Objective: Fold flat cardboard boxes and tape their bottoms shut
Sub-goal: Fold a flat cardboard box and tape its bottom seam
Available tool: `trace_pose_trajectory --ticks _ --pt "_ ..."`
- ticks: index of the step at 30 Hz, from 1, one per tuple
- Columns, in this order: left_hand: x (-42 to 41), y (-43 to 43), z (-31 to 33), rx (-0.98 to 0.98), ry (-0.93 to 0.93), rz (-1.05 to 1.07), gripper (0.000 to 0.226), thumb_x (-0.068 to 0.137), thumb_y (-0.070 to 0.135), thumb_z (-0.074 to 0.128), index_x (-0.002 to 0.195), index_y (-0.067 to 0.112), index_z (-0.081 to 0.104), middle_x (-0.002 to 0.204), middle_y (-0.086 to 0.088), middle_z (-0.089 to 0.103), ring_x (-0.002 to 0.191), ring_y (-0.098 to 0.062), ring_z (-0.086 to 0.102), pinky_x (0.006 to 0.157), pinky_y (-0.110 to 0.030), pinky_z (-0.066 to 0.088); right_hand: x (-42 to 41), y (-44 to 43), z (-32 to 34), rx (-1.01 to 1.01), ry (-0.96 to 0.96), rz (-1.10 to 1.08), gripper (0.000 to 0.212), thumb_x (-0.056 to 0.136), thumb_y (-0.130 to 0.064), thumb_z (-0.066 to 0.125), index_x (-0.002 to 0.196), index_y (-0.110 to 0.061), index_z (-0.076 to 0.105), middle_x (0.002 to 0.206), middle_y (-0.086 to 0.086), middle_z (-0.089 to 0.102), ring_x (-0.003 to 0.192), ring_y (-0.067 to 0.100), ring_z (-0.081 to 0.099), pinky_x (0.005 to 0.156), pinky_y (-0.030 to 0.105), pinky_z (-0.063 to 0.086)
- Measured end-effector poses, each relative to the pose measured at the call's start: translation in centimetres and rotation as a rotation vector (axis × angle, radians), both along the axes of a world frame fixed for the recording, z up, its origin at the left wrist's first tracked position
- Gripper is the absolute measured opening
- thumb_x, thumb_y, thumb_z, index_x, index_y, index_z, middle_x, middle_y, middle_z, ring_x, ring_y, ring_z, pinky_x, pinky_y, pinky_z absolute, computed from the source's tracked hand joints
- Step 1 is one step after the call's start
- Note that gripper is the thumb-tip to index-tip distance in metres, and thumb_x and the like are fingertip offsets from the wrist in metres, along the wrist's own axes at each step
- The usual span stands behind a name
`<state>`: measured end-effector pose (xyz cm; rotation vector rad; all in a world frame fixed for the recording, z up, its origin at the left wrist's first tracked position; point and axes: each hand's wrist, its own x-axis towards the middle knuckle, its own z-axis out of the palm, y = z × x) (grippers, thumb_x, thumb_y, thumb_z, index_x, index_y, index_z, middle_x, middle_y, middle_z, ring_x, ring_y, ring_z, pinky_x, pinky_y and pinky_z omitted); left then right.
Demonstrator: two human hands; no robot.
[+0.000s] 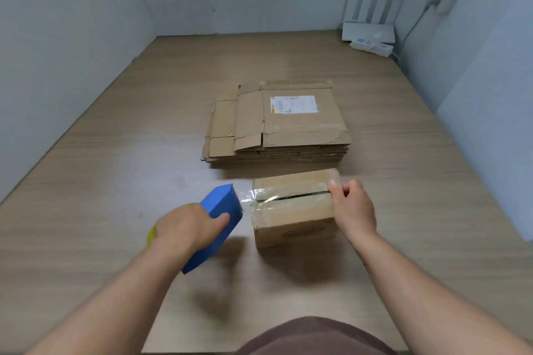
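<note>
Tabletop (288, 60): light wood-grain laminate, walled on three sides. Centre: stack of flattened cardboard boxes (277, 130), the top one bearing a white label (293, 104). Near the stack's front edge, not touching it: small assembled box (294, 216), resting on the surface. Far right corner: white router (367, 32), with a power strip (372, 47) just beside it.

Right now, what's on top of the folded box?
Clear tape along the flap seam, running to the blue dispenser in the left hand; right hand holds the right end. Box interior hidden.

Wears dull brown cloth (314, 337), a rounded patch at 6 o'clock. Bares left forearm (115, 291) at 7 o'clock and right forearm (432, 288) at 5 o'clock, down to left hand (187, 228) and right hand (354, 210).
</note>
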<state>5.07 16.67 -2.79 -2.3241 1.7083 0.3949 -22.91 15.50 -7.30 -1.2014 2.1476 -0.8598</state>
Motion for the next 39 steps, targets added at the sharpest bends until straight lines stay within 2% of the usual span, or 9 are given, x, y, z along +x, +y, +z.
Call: trace_pose_trajectory --ticks 11,16,19,22,25,30,33,36,39 --pt "-1.4 -0.8 -5.4 -0.205 0.065 0.055 0.044 0.096 0.045 0.042 0.124 0.011 0.045 0.118 -0.009 0.062 0.103 -0.028 0.06 0.083 -0.037 0.044 0.9 -0.3 0.2 0.039 0.059 -0.062 0.034 0.095 -0.047 0.044 0.083 -0.015 0.045 0.092 0.006 0.056 0.084 0.029 0.051 0.067 0.034 0.035" --pt "-6.6 1.0 -3.1 -0.57 0.535 -0.074 0.059 0.101 0.027 0.038 0.151 0.007 0.014 0.159 -0.005 0.009 0.147 -0.018 0.008 0.119 -0.029 0.004 0.8 0.1 0.3 0.039 0.076 -0.053 0.034 0.096 -0.046 0.043 0.079 -0.017 0.041 0.087 0.003 0.051 0.081 0.027 0.047 0.065 0.033 0.033" --pt "-10.3 1.9 -3.1 -0.503 0.714 -0.115 0.063 0.102 0.037 0.03 0.153 0.012 0.002 0.159 0.003 -0.004 0.147 -0.009 -0.003 0.115 -0.021 -0.003 0.7 0.1 0.3 0.031 0.076 -0.036 0.034 0.096 -0.047 0.043 0.079 -0.017 0.04 0.087 0.003 0.05 0.081 0.027 0.047 0.066 0.034 0.034" --pt "-10.4 0.8 -3.1 -0.363 0.868 0.123 0.058 0.102 0.039 0.03 0.15 0.007 0.02 0.154 -0.013 0.028 0.14 -0.024 0.03 0.116 -0.034 0.021 0.6 0.2 0.4 0.021 0.075 -0.009 0.035 0.096 -0.048 0.041 0.079 -0.017 0.04 0.088 0.003 0.05 0.082 0.026 0.048 0.066 0.034 0.034" --pt "-9.7 -0.1 -2.8 -0.261 0.986 0.297 0.049 0.101 0.042 0.029 0.137 0.01 0.04 0.125 -0.012 0.055 0.106 -0.019 0.054 0.095 -0.04 0.041 0.4 0.3 0.6 0.033 0.075 0.034 0.042 0.093 -0.057 0.037 0.084 -0.016 0.044 0.089 0.0 0.05 0.085 0.026 0.051 0.066 0.034 0.035" --pt "-9.0 -0.5 -3.0 -0.182 1.09 0.34 0.059 0.1 0.046 0.034 0.153 0.029 0.015 0.151 -0.001 0.033 0.133 -0.021 0.036 0.108 -0.038 0.029 -0.1 -0.8 0.9 0.118 0.088 0.082 0.045 0.09 -0.063 0.04 0.088 -0.018 0.044 0.096 0.001 0.056 0.088 0.025 0.054 0.069 0.035 0.039" --pt "-7.1 0.7 -2.6 0.011 1.208 0.221 0.083 0.089 0.042 0.061 0.147 0.047 0.003 0.127 0.006 0.051 0.108 -0.015 0.056 0.093 -0.032 0.047 -1.5 -2.4 1.5 0.106 0.035 0.124 0.039 0.087 -0.058 0.051 0.078 -0.02 0.046 0.092 0.002 0.059 0.084 0.024 0.054 0.072 0.036 0.044" --pt "-7.1 3.1 -2.3 0.134 1.066 0.006 0.072 0.056 0.063 0.076 0.118 0.049 0.041 0.106 0.008 0.053 0.094 -0.005 0.057 0.073 -0.017 0.047 -2.1 -4.5 2.4 0.166 0.058 0.187 0.049 0.076 -0.067 0.059 0.095 -0.023 0.056 0.108 0.002 0.059 0.096 0.023 0.057 0.079 0.035 0.046" --pt "-9.3 4.0 -2.8 -0.04 0.736 -0.133 0.07 0.043 0.081 0.064 0.091 0.035 0.043 0.098 0.017 0.042 0.088 0.003 0.048 0.068 -0.019 0.04 -0.4 -5.7 2.7 0.246 0.062 0.195 0.09 0.067 -0.077 0.06 0.135 -0.021 0.039 0.133 0.006 0.047 0.119 0.027 0.051 0.09 0.04 0.043"
